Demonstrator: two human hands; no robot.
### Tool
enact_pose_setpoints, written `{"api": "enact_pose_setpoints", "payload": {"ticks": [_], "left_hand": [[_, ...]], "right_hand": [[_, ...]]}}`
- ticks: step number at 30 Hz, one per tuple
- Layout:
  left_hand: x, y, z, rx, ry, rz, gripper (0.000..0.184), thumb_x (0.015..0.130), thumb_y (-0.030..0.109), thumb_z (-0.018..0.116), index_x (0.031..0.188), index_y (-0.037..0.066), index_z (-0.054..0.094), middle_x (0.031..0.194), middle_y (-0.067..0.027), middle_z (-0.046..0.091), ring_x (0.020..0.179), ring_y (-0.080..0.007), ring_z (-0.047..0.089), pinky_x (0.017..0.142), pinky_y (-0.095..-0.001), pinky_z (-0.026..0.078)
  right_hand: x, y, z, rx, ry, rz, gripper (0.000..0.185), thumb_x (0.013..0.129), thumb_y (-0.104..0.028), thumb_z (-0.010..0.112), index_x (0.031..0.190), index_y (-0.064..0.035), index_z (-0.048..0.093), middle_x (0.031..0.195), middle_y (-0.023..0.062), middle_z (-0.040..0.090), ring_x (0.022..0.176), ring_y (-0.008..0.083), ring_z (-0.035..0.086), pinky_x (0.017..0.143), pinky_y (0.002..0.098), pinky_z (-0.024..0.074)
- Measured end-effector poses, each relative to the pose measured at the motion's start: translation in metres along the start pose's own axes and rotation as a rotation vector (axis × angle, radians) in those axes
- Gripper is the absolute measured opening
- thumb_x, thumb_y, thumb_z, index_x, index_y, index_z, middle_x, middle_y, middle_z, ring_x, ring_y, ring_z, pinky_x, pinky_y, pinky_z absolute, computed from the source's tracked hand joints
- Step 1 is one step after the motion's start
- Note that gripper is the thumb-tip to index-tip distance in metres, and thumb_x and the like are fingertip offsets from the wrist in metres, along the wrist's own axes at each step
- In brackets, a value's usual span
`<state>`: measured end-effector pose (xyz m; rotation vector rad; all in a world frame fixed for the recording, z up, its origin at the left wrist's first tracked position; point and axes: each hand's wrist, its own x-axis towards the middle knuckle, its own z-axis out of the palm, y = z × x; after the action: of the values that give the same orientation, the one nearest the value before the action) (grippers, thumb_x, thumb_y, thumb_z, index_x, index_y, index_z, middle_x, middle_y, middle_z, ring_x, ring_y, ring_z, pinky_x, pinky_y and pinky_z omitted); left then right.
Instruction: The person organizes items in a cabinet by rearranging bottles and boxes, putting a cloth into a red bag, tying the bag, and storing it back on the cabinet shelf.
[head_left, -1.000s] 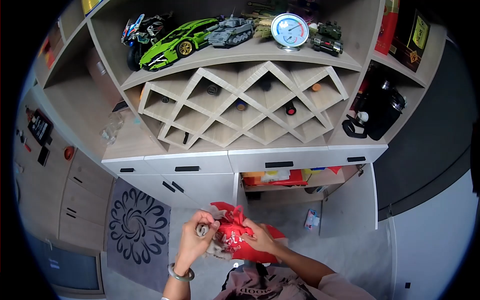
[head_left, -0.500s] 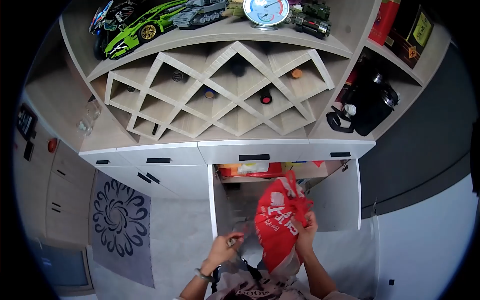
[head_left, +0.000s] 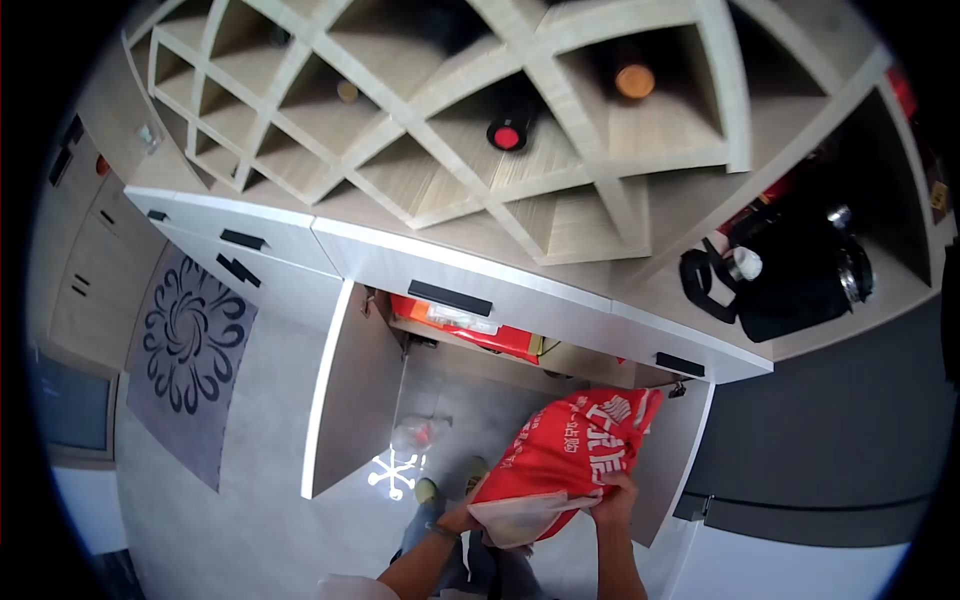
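A red bag (head_left: 570,440) with white lettering and a whitish, see-through lower part hangs between my hands in front of the open cabinet. My left hand (head_left: 459,517) is closed at the bag's lower left corner; its fingertips are hidden by the bag. On the lower right edge, my right hand (head_left: 614,500) grips the red material with bent fingers. What is inside the bag cannot be made out. A clear plastic item with a reddish spot (head_left: 422,434) lies on the floor left of the bag.
Two open cabinet doors, left (head_left: 340,400) and right (head_left: 672,470), flank the bag. Red packages (head_left: 465,325) lie on the shelf inside. Above are drawers (head_left: 450,270) and a lattice bottle rack (head_left: 480,185). A black bag (head_left: 800,290) sits in the right cubby. My shoes (head_left: 426,490) are below.
My view has moved closer and turned. The bag is now turned over, its tied handles out of sight. My left hand has gone from beside the bag to its edge.
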<state>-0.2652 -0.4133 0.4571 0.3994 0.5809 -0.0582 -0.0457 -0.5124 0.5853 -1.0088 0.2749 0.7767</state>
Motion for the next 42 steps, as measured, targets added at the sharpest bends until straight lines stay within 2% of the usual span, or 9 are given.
{"api": "enact_pose_setpoints", "payload": {"ticks": [5, 11, 13, 23, 25, 31, 37, 39, 42], "left_hand": [[0.056, 0.018, -0.020, 0.016, -0.213, 0.162, 0.079, 0.094, 0.034, 0.056, 0.155, 0.010, 0.011, 0.154, -0.0080, 0.030, 0.137, -0.0172, 0.034, 0.110, -0.0341, 0.032], [0.138, 0.032, -0.036, 0.183, -0.319, 0.439, 0.100, 0.079, 0.005, 0.070, 0.155, 0.011, 0.006, 0.155, -0.0077, 0.026, 0.139, -0.0196, 0.030, 0.114, -0.0357, 0.026], [0.165, 0.022, -0.045, 0.171, -0.307, 0.465, 0.103, 0.076, 0.002, 0.071, 0.155, 0.011, 0.006, 0.155, -0.0087, 0.027, 0.139, -0.0200, 0.030, 0.114, -0.0353, 0.026], [0.227, 0.068, -0.054, 0.395, -0.359, 0.593, 0.106, 0.066, 0.012, 0.072, 0.153, 0.003, 0.012, 0.149, -0.0121, 0.034, 0.138, -0.0190, 0.030, 0.114, -0.0333, 0.024], [0.253, 0.077, -0.056, 0.513, -0.331, 0.781, 0.106, 0.067, 0.005, 0.070, 0.153, 0.001, 0.008, 0.149, -0.0171, 0.034, 0.134, -0.0231, 0.037, 0.113, -0.0340, 0.029], [0.278, 0.123, -0.029, 0.218, -0.367, 0.861, 0.101, 0.079, 0.015, 0.076, 0.152, 0.001, 0.008, 0.148, -0.0144, 0.033, 0.135, -0.0218, 0.033, 0.113, -0.0345, 0.027], [0.293, 0.173, 0.008, 0.123, -0.441, 0.974, 0.092, 0.087, 0.017, 0.069, 0.152, 0.000, 0.007, 0.149, -0.0132, 0.032, 0.135, -0.0206, 0.033, 0.112, -0.0324, 0.028], [0.306, 0.189, 0.032, 0.028, -0.462, 1.026, 0.071, 0.093, 0.016, 0.061, 0.150, 0.003, 0.021, 0.142, -0.0086, 0.043, 0.129, -0.0159, 0.041, 0.109, -0.0295, 0.032], [0.333, 0.191, 0.048, 0.075, -0.304, 1.183, 0.072, 0.093, 0.016, 0.060, 0.151, 0.003, 0.019, 0.144, -0.0097, 0.042, 0.129, -0.0163, 0.041, 0.108, -0.0295, 0.032]], "right_hand": [[0.065, 0.003, -0.051, -0.003, -0.145, -0.114, 0.085, 0.047, -0.005, 0.051, 0.131, 0.0030, 0.047, 0.125, 0.0171, 0.060, 0.115, 0.0333, 0.058, 0.101, 0.0433, 0.0479], [0.151, 0.011, -0.072, 0.052, -0.653, -0.221, 0.085, 0.060, -0.007, 0.058, 0.140, 0.0059, 0.036, 0.133, 0.0249, 0.052, 0.119, 0.0403, 0.054, 0.100, 0.0477, 0.0463], [0.172, 0.007, -0.073, -0.058, -0.691, -0.247, 0.079, 0.051, -0.001, 0.052, 0.129, 0.0101, 0.043, 0.123, 0.0276, 0.058, 0.107, 0.0402, 0.060, 0.094, 0.0467, 0.0526], [0.243, 0.033, -0.059, -0.322, -0.414, -0.788, 0.062, 0.075, -0.011, 0.058, 0.133, 0.0052, 0.043, 0.127, 0.0183, 0.054, 0.112, 0.0280, 0.055, 0.098, 0.0399, 0.0444], [0.254, 0.037, -0.048, -0.413, -0.316, -0.911, 0.059, 0.079, -0.013, 0.059, 0.133, 0.0042, 0.042, 0.128, 0.0165, 0.054, 0.113, 0.0255, 0.054, 0.098, 0.0386, 0.0428], [0.282, 0.034, -0.015, -0.627, -0.130, -1.079, 0.051, 0.093, -0.020, 0.062, 0.135, 0.0012, 0.042, 0.131, 0.0109, 0.052, 0.116, 0.0182, 0.051, 0.101, 0.0345, 0.0379], [0.304, 0.015, 0.016, -0.676, -0.180, -0.939, 0.047, 0.095, -0.019, 0.058, 0.136, 0.0000, 0.043, 0.135, 0.0100, 0.049, 0.123, 0.0193, 0.047, 0.104, 0.0345, 0.0350], [0.307, -0.009, 0.025, -0.569, -0.224, -0.753, 0.049, 0.095, -0.020, 0.058, 0.137, -0.0003, 0.042, 0.137, 0.0104, 0.048, 0.126, 0.0202, 0.046, 0.106, 0.0351, 0.0339], [0.287, -0.031, 0.018, -0.320, -0.261, -0.547, 0.052, 0.094, -0.020, 0.058, 0.139, -0.0009, 0.041, 0.140, 0.0110, 0.046, 0.130, 0.0215, 0.043, 0.108, 0.0360, 0.0321]]}}
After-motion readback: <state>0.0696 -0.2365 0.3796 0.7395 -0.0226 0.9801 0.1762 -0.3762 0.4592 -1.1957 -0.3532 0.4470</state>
